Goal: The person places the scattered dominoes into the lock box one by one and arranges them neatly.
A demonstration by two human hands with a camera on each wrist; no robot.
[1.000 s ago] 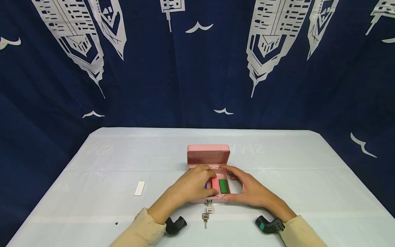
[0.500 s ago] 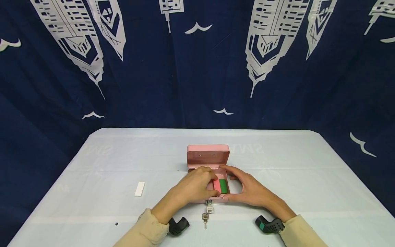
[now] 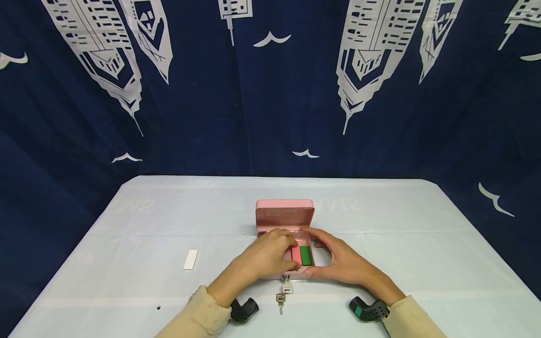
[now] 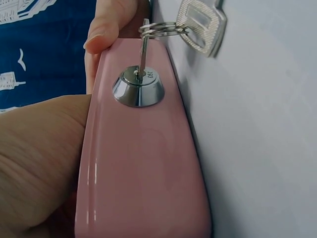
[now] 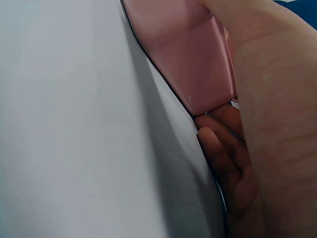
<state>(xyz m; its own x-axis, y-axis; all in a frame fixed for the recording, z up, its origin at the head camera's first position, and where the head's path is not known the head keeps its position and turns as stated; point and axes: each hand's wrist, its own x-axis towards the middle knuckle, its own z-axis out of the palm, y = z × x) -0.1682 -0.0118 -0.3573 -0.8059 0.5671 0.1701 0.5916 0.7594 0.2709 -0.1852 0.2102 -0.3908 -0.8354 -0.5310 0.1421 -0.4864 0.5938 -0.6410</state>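
Note:
A pink metal cash box (image 3: pixel 285 203) stands on the table with its lid raised. My left hand (image 3: pixel 268 252) reaches into it and pinches a pink block (image 3: pixel 297 255) between thumb and fingers; the hand covers the box's left part. A green block (image 3: pixel 305 256) lies against the pink one on the right. My right hand (image 3: pixel 343 258) grips the box's right side, thumb at the front edge and fingers towards the back. From the front lock (image 4: pixel 139 89) hangs a ring with keys (image 3: pixel 281 298), one key sitting in the lock.
A white block (image 3: pixel 190 259) lies on the table (image 3: pixel 127 263) to the left. Near the left sleeve is a small dark speck (image 3: pixel 158 308). Behind the table hangs a dark blue curtain (image 3: pixel 270 117).
My left hand has shifted slightly right with the pink block, which now touches the green one. A purple piece visible beside it earlier is now hidden. The right hand keeps its place.

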